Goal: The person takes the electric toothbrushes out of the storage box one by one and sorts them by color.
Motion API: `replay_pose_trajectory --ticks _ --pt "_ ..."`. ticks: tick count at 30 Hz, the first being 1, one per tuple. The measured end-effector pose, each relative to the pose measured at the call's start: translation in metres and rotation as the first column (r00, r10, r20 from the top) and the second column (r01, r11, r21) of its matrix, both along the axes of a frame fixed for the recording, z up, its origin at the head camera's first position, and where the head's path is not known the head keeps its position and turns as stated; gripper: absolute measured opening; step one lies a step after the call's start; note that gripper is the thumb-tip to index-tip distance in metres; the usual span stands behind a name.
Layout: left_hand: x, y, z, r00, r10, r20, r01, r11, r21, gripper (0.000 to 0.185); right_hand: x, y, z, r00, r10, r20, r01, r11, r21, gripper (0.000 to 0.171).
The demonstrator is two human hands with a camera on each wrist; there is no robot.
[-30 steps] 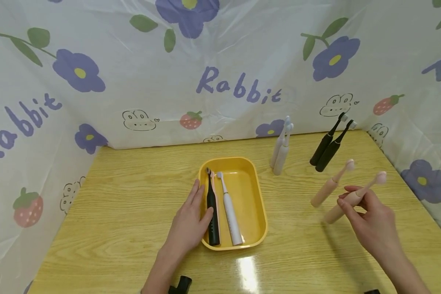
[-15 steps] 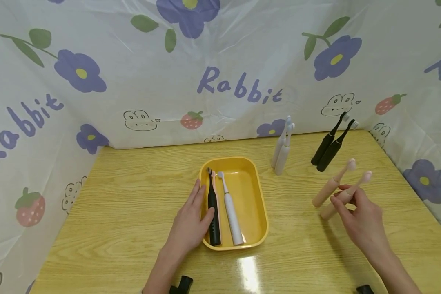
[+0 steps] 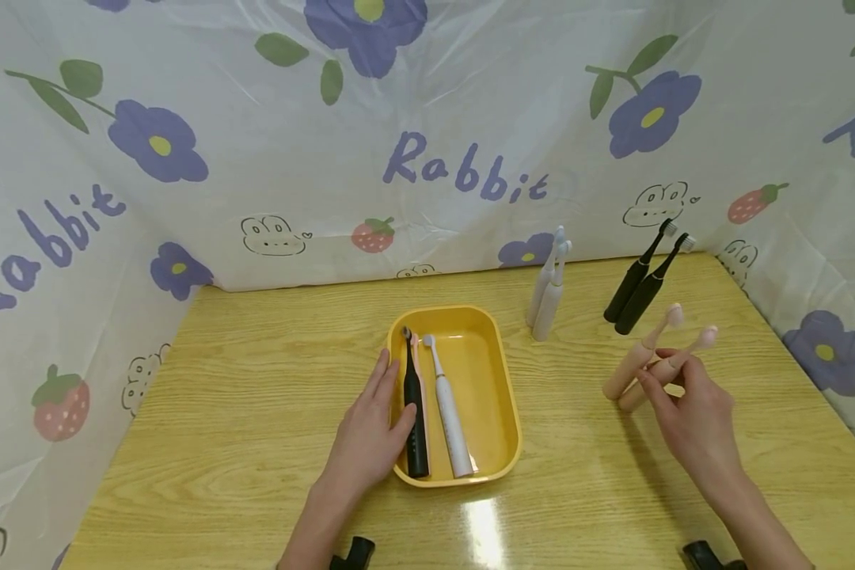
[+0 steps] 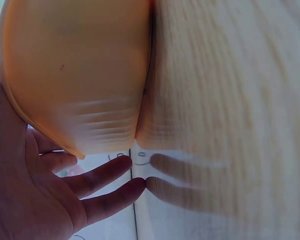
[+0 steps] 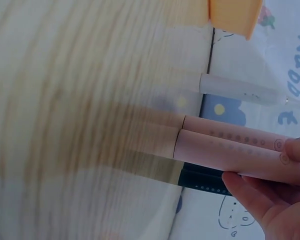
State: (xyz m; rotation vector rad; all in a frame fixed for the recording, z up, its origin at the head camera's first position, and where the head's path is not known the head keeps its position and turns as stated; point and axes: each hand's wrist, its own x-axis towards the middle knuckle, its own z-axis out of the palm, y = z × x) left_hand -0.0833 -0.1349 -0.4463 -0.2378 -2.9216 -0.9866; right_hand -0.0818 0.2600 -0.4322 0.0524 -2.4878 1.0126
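The right hand point(image 3: 691, 416) is pinching a pink electric toothbrush point(image 3: 666, 369) near the top of its handle, thumb and fingertips closed on it. It's a pale pink stick, smooth body, slim neck and a small rounded head, and the right wrist view shows a row of tiny dots plus a round button on the handle point(image 5: 230, 152). It stands on the table point(image 3: 256, 412) at about 3 o'clock from the yellow tray point(image 3: 502, 396), leaning, head tipped toward 1 o'clock, right up against a second pink toothbrush point(image 3: 637, 356) standing the same way; can't tell if they actually touch.

Compared to a second ago, the held brush has come in from further out at 4 o'clock and now sits tight beside its twin, with the hand shifted along with it.

The left hand point(image 3: 366, 435) hasn't budged: fingers straight and together, flat along the tray's 9 o'clock rim, thumb over the edge next to the black toothbrush point(image 3: 413, 416) lying inside, with a white toothbrush point(image 3: 447, 412) beside it.
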Motion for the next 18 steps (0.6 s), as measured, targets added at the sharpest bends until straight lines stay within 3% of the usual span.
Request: replay_pose_trajectory --ticks 18 --pt "0.0006 0.0002 0.0001 1.0 -0.001 0.001 0.001 1.0 0.002 0.071 0.0065 0.0054 -0.0084 0.994 0.04 0.103 -0.041 0.999 0.011 0.043"
